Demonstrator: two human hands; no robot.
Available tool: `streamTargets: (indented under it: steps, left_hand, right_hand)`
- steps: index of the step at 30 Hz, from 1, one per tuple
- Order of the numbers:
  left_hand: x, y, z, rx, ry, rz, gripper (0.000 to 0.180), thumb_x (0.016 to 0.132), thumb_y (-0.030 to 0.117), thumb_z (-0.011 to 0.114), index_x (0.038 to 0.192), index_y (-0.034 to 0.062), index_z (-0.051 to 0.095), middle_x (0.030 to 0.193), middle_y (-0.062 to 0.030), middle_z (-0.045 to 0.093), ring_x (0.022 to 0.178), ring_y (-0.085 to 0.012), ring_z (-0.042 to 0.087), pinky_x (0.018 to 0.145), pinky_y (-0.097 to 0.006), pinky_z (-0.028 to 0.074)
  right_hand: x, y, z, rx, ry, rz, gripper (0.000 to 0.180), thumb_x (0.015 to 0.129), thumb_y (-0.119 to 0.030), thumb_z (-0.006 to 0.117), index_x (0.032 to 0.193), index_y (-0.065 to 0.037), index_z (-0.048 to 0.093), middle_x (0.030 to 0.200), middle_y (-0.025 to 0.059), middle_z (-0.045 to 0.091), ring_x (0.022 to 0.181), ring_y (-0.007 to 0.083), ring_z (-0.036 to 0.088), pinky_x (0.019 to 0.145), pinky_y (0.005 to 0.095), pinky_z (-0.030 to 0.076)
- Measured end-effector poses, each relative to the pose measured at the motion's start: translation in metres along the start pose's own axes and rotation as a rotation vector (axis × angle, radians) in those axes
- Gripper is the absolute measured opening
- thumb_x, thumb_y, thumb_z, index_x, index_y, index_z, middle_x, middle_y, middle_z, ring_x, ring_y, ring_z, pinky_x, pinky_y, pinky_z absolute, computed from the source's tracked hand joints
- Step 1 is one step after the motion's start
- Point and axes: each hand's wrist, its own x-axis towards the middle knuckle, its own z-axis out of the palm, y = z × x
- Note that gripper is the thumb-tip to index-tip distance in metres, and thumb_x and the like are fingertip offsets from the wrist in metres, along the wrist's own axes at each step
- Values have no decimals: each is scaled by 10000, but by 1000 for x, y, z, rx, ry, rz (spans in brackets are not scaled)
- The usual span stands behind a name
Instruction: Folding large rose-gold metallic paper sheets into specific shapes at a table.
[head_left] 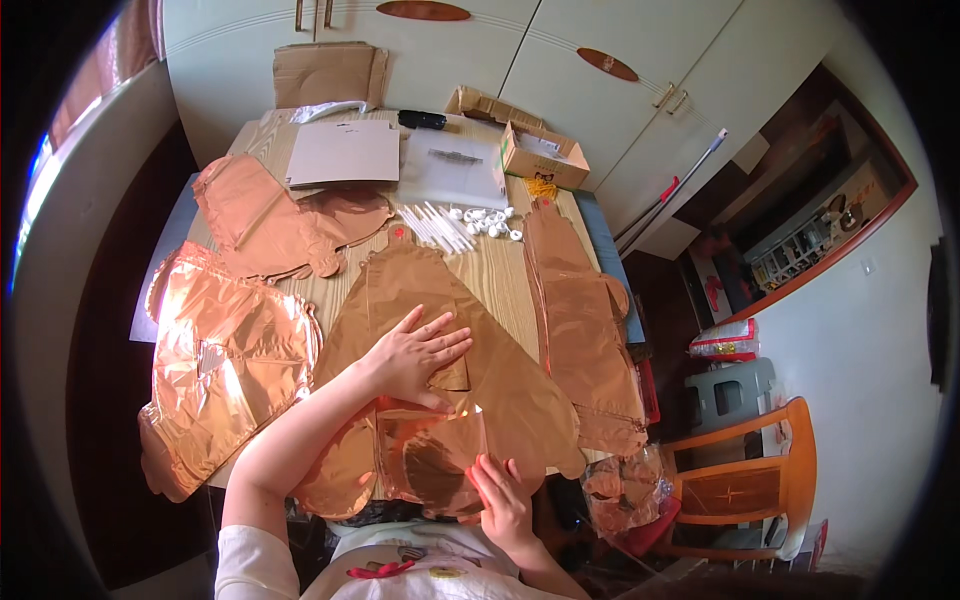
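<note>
A large copper-coloured foil balloon (410,290), uninflated and flat, lies in front of me, with a narrow tab and a red mark at its far end. My left hand (415,358) presses on it palm down, fingers spread, over a creased fold. Closer to my body, a shiny folded part (435,455) of the same foil turns back on itself. At the right edge of that fold my right hand (503,500) has its fingers bent together on the foil, gripping it. The foil's near edge hangs over the table's front by my shirt.
More flat foil balloons lie left (235,365), far left (265,215) and right (580,310). Behind are white sticks (437,228), white cups (488,222), a white board (344,152), a clear plastic sheet (455,172) and an open carton (543,157). A wooden chair (740,490) stands right.
</note>
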Motion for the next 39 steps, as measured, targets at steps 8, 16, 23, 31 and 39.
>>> streamTargets:
  steps: [8, 16, 23, 31, 39]
  left_hand:
    - [-2, 2, -4, -9, -23, -22, 1128, 707, 856, 511, 1538, 127, 286, 1590, -76, 291, 1478, -335, 212, 1185, -572, 133]
    - [-1, 4, -4, 35, -2, -19, 1147, 670, 902, 488, 1543, 185, 288, 1587, -87, 291, 1477, -353, 205, 1190, -575, 120]
    - [-2, 4, -2, 9, -2, -30, 1150, 662, 895, 504, 1541, 186, 290, 1584, -97, 295, 1477, -363, 200, 1187, -584, 118]
    - [-1, 3, -3, 11, 1, -14, 1154, 658, 880, 529, 1539, 172, 295, 1584, -109, 291, 1478, -364, 196, 1185, -588, 116]
    - [-1, 3, -2, 23, 1, -16, 1153, 655, 887, 521, 1538, 180, 299, 1586, -98, 291, 1477, -359, 204, 1186, -586, 118]
  right_hand:
    - [-4, 4, -13, 149, 191, 256, 200, 967, -62, 536, 1093, 28, 664, 889, 92, 693, 737, 111, 616, 683, 264, 489]
    - [-11, 10, -1, 586, 208, 503, 182, 936, -34, 599, 1099, 48, 599, 992, 67, 668, 812, 97, 644, 632, 204, 507]
    - [4, -4, -4, -11, -106, 96, 302, 863, -97, 640, 1131, 32, 584, 985, 187, 625, 944, 371, 607, 941, 471, 453]
    - [18, -9, 2, -190, -308, -82, 702, 813, -120, 611, 1466, -2, 384, 1513, 191, 386, 1413, 341, 366, 1152, 482, 292]
    - [19, -11, 2, -308, -377, -149, 742, 850, -237, 650, 1495, -23, 352, 1536, 170, 366, 1439, 313, 330, 1169, 455, 263]
